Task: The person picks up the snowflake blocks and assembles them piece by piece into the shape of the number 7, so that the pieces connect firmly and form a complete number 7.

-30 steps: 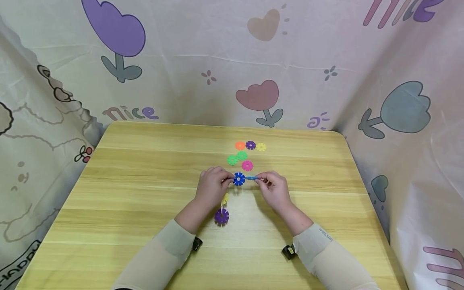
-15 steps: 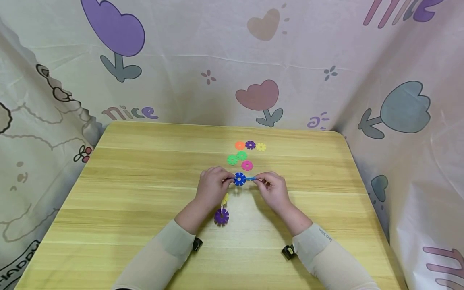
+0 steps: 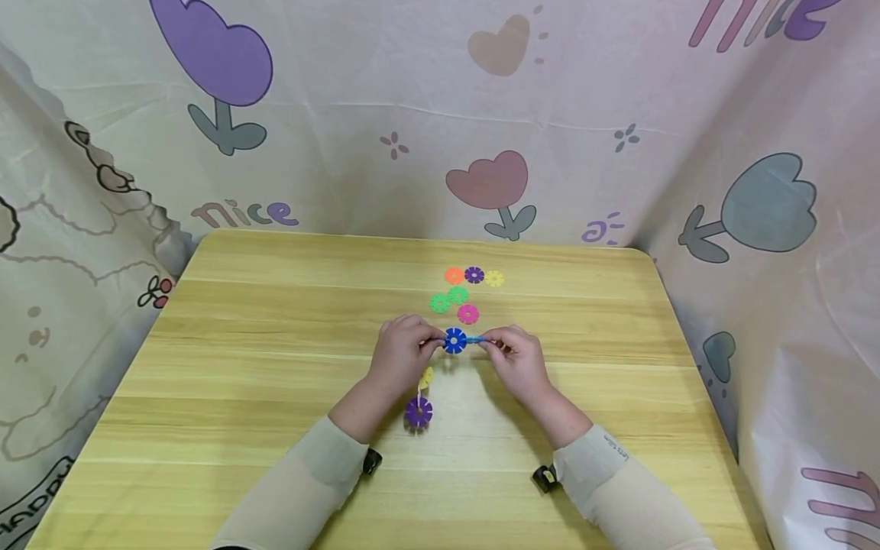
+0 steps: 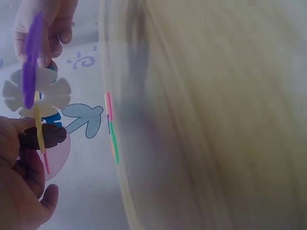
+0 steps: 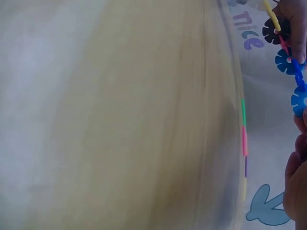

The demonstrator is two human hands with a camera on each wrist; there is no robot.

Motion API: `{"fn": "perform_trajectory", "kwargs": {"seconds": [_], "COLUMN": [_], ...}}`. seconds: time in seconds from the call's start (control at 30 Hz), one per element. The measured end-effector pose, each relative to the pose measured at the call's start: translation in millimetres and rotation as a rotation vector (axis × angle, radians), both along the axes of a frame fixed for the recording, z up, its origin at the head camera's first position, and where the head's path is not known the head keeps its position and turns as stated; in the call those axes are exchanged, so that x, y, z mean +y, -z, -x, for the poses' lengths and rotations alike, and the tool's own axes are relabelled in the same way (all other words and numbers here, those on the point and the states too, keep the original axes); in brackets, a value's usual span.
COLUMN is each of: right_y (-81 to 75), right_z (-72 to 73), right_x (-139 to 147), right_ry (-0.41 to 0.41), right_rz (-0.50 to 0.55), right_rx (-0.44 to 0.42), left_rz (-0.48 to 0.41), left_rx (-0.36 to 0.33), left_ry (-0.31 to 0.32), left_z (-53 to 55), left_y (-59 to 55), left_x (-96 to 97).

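Both hands hold a chain of notched plastic snowflake discs over the middle of the table. My left hand [image 3: 404,355] pinches the chain left of a dark blue snowflake disc [image 3: 447,336]. Thumb and fingers of my right hand [image 3: 519,359] pinch a light blue snowflake disc [image 5: 297,100], seen edge-on in the head view, joined to the dark blue one. Below the left hand hang a yellow disc [image 3: 426,377] and a purple disc [image 3: 411,413]. A white disc [image 4: 60,96] and a blackish disc [image 5: 269,34] also belong to the chain; the left fingers partly hide it.
Beyond the hands, loose snowflake discs lie flat on the wooden table [image 3: 275,344]: orange [image 3: 450,270], purple [image 3: 470,270], yellow [image 3: 498,282], two green including the nearer green disc [image 3: 435,308], and pink [image 3: 463,316]. A printed curtain [image 3: 357,176] surrounds the table.
My right fingertips have shifted slightly left, closer to the dark blue disc, with the light blue disc still pinched. My left hand stays nearly in place; the loose discs lie as before.
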State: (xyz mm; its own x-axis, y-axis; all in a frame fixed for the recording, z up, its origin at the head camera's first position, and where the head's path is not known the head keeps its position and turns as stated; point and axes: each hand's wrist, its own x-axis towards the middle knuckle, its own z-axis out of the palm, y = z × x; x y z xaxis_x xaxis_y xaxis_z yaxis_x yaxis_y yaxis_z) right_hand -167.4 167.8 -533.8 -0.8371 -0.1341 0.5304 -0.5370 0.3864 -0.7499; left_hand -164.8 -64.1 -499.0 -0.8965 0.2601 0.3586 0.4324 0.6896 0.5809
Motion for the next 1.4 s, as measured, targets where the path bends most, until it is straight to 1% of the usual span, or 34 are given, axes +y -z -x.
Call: {"fn": "perform_trajectory", "kwargs": {"seconds": [0.17, 0.4, 0.5, 0.63, 0.7, 0.8, 0.93, 1.0, 1.13, 1.27, 1.4], "right_y": [-1.9, -3.4, -11.1, -27.7, -32.0, -25.4, -9.4, -5.1, -1.7, -1.3, -0.8], "right_z": [0.1, -1.4, -5.3, -13.3, -15.6, -13.4, -7.1, -5.0, -2.4, -0.8, 0.3], "right_x": [-2, -7, -11, -15, -16, -15, -11, -9, -6, -7, -10], "right_ry": [0.001, 0.003, -0.001, -0.018, -0.025, -0.029, -0.025, -0.023, -0.030, -0.041, -0.046], "right_rz": [0.012, 0.022, 0.016, 0.005, 0.003, 0.008, 0.016, 0.022, 0.031, 0.017, 0.003], "right_rx": [0.005, 0.015, 0.026, 0.006, -0.005, -0.013, -0.013, -0.016, -0.014, 0.016, 0.047], "left_rz": [-0.012, -0.022, -0.008, -0.003, -0.006, -0.017, -0.022, -0.015, 0.009, 0.022, 0.029], "left_rx": [0.037, 0.049, 0.050, 0.052, 0.051, 0.041, -0.001, -0.026, -0.046, -0.031, -0.013], "left_ry": [0.007, 0.023, 0.018, 0.028, 0.036, 0.042, 0.038, 0.033, 0.022, 0.024, 0.045], "left_z": [0.1, -1.0, -1.1, -1.5, -1.4, -1.2, -0.8, -0.9, -1.1, -1.1, -1.3], "left_y": [-1.1, -1.6, -1.2, -1.0, -0.7, -0.7, -1.8, -2.9, -5.8, -9.0, -11.6], "left_x": [-0.3, 2.2, 2.6, 1.6, 0.3, -2.1, -4.2, -4.2, -2.6, 0.1, 3.2]}}
